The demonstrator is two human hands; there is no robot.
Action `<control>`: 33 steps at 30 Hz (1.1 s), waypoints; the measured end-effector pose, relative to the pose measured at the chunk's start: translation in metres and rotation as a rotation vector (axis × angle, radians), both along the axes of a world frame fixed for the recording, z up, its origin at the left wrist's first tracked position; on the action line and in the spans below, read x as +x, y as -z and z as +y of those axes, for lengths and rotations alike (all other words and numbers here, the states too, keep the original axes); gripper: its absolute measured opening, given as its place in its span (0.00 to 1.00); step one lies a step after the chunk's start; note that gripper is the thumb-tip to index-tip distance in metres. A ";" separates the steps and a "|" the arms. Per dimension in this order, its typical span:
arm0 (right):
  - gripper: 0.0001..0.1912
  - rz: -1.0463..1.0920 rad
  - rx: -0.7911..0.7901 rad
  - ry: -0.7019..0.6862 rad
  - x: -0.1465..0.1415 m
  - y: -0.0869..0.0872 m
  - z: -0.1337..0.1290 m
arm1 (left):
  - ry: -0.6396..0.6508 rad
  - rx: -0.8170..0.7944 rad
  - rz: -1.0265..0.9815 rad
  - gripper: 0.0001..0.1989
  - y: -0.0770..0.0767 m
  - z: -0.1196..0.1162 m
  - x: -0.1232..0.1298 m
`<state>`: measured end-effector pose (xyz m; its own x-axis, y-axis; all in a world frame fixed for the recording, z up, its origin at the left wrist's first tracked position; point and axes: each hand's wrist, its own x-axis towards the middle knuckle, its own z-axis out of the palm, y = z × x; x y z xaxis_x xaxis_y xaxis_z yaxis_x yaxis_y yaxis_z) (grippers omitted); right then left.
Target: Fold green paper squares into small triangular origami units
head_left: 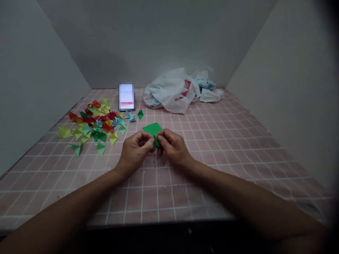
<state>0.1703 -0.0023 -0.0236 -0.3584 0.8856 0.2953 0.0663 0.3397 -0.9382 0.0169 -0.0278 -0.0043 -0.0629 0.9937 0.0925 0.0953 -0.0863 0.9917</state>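
Dozens of small folded papers [108, 116] lie in a loose heap on the left part of the pink checked cloth [238, 148], in red, orange, yellow, pale blue and several greens, many with pointed tips. A lime-yellow piece [65, 132] sits at the heap's left edge. Next comes a phone [126, 97] with a lit, blurred screen, apparently upright behind the heap. Just to the right of the heap's edge is 1 small dark green folded piece [140, 114], apart from the others.

Nearer the person, the left hand [136, 148] pinches the lower left edge of a green paper [152, 129] between thumb and forefinger, its other fingers curled in. The green paper is held between the 2 hands, over the cloth, with its flat upper part showing and a narrower part below the thumbs. The right hand [172, 144] pinches its right side the same way; its remaining fingers are partly hidden.

Behind and to the right lie a crumpled white plastic bag [169, 90] with red print and a smaller bag [208, 84] with blue showing.

The step in hand looks like shaping a fold; the next move seems to call for aligned edges and firm thumb pressure along the crease.
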 end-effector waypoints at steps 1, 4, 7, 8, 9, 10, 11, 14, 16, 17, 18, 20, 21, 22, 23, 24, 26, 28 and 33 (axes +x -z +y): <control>0.09 0.038 -0.038 -0.020 -0.001 0.000 0.000 | -0.003 -0.002 -0.008 0.08 0.000 0.000 0.000; 0.08 0.135 -0.147 -0.079 -0.003 0.001 0.002 | 0.000 0.010 -0.016 0.09 0.000 0.001 -0.001; 0.08 0.179 -0.184 -0.095 -0.004 0.001 0.003 | 0.026 0.028 -0.008 0.08 -0.001 0.002 -0.003; 0.08 0.193 -0.180 -0.088 -0.004 0.001 0.004 | 0.038 0.027 -0.016 0.08 -0.001 0.002 -0.003; 0.08 0.205 -0.172 -0.076 -0.004 0.001 0.004 | 0.052 0.021 -0.032 0.08 -0.001 0.002 -0.004; 0.07 0.213 -0.162 -0.062 -0.004 0.001 0.005 | 0.066 0.014 -0.053 0.08 -0.001 0.002 -0.004; 0.08 0.215 -0.152 -0.048 -0.004 0.000 0.006 | 0.078 0.008 -0.071 0.09 -0.001 0.002 -0.005; 0.09 0.198 -0.167 -0.055 -0.002 0.000 0.008 | 0.101 0.005 -0.105 0.09 -0.001 0.003 -0.006; 0.11 0.204 -0.195 -0.090 -0.002 -0.001 0.008 | 0.122 -0.003 -0.126 0.10 -0.001 0.002 -0.007; 0.13 0.211 -0.200 -0.100 -0.002 -0.001 0.008 | 0.141 -0.013 -0.141 0.10 -0.001 0.002 -0.007; 0.13 0.215 -0.196 -0.100 -0.002 -0.001 0.008 | 0.162 -0.025 -0.159 0.10 -0.001 0.002 -0.007; 0.14 0.203 -0.169 -0.075 -0.002 -0.002 0.006 | 0.192 -0.056 -0.185 0.11 -0.001 0.002 -0.007; 0.14 0.190 -0.155 -0.058 -0.001 -0.002 0.006 | 0.194 -0.072 -0.191 0.11 -0.001 0.002 -0.006; 0.14 0.179 -0.145 -0.047 -0.001 -0.002 0.005 | 0.191 -0.089 -0.194 0.11 -0.001 0.003 -0.006; 0.14 0.170 -0.139 -0.043 -0.001 -0.002 0.005 | 0.185 -0.106 -0.196 0.12 -0.002 0.003 -0.006; 0.13 0.166 -0.138 -0.045 -0.001 -0.002 0.005 | 0.175 -0.116 -0.199 0.12 -0.002 0.003 -0.006; 0.12 0.171 -0.154 -0.072 -0.001 -0.001 0.006 | 0.159 -0.109 -0.196 0.12 -0.002 0.004 -0.006; 0.12 0.188 -0.182 -0.107 -0.002 0.000 0.006 | 0.133 -0.069 -0.167 0.11 -0.002 0.004 -0.007; 0.11 0.103 -0.174 -0.113 -0.001 0.000 0.003 | 0.088 0.019 -0.098 0.11 -0.003 0.005 -0.008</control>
